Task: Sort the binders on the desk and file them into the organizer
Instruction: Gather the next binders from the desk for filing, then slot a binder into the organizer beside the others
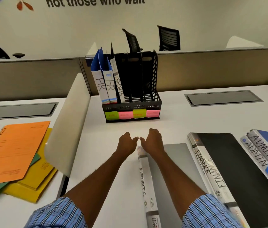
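Note:
A black organizer point(148, 76) stands at the back of the white desk with coloured sticky notes point(132, 114) on its front. Its left slots hold two HR binders point(104, 83) and one SPORTS binder point(119, 87); the other slots show nothing inside. A grey SPORTS binder point(144, 180) lies flat in front of me. My right hand point(152, 140) sits over its far end, fingers curled out of sight. My left hand point(127, 143) hovers just left of it over bare desk, loosely curled, thumb tip near the right thumb. Two FINANCE binders point(212, 171) and two ADMIN binders point(261, 153) lie at the right.
A white divider panel point(69, 129) separates this desk from the left one, where orange, yellow and green folders point(14, 153) are piled. Cable hatches point(223, 97) are set into the desk tops. A grey partition point(212, 68) runs behind the organizer, with office chairs beyond.

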Available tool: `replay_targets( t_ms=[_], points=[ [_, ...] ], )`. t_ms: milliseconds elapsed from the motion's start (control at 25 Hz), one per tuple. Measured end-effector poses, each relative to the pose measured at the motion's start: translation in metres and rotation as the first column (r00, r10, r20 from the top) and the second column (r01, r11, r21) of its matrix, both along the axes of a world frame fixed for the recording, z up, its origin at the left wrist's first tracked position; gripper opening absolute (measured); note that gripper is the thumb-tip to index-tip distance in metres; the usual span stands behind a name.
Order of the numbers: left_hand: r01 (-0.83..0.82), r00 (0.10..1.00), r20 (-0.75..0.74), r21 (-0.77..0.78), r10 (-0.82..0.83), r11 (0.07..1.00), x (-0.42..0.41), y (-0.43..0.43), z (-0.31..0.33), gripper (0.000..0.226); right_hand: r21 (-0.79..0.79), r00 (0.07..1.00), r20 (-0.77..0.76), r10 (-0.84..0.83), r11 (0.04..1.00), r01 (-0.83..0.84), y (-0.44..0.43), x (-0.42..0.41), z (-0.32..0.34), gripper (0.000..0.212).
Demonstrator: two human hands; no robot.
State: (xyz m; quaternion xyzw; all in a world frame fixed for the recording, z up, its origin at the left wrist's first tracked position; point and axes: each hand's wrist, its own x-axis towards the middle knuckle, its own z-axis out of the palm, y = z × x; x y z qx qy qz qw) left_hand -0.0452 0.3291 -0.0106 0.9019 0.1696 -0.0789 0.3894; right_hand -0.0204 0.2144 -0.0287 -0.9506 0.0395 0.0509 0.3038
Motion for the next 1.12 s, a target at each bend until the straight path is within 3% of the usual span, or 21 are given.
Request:
replay_targets(
  t_ms=[160,280,440,720,840,1040,1120],
  points=[
    [-0.208,0.969,-0.198,-0.337,0.147,0.918,-0.022,-0.007,-0.029,0.025,-0.048,0.996,-0.084,-0.043,0.998,0.039,-0.033,-0.046,-0.032,0.058],
    [-0.304,0.941,-0.285,-0.470,0.183,0.829,-0.034,-0.012,-0.037,0.030,-0.082,0.990,-0.136,-0.035,0.996,0.024,-0.047,-0.076,-0.052,0.058],
    [-0.386,0.914,-0.331,-0.528,0.236,0.756,-0.034,-0.026,-0.038,0.017,-0.125,0.989,-0.140,0.048,0.990,-0.065,-0.052,-0.094,-0.064,0.061],
    [-0.421,0.896,-0.385,-0.571,0.223,0.705,-0.027,-0.037,-0.042,0.040,-0.114,0.988,-0.139,0.069,0.990,-0.085,-0.056,-0.093,-0.062,0.053],
    [-0.409,0.902,-0.379,-0.601,0.206,0.687,-0.030,-0.043,-0.039,0.038,-0.108,0.988,-0.127,0.084,0.989,-0.098,-0.059,-0.092,-0.057,0.053],
    [-0.420,0.896,-0.421,-0.705,0.140,0.572,-0.034,-0.049,-0.037,0.039,-0.084,0.988,-0.126,0.092,0.991,-0.103,-0.060,-0.090,-0.044,0.052],
    [-0.405,0.901,-0.416,-0.705,0.124,0.582,-0.030,-0.049,-0.031,0.038,-0.077,0.989,-0.128,0.078,0.993,-0.088,-0.059,-0.088,-0.037,0.052]
  ],
)
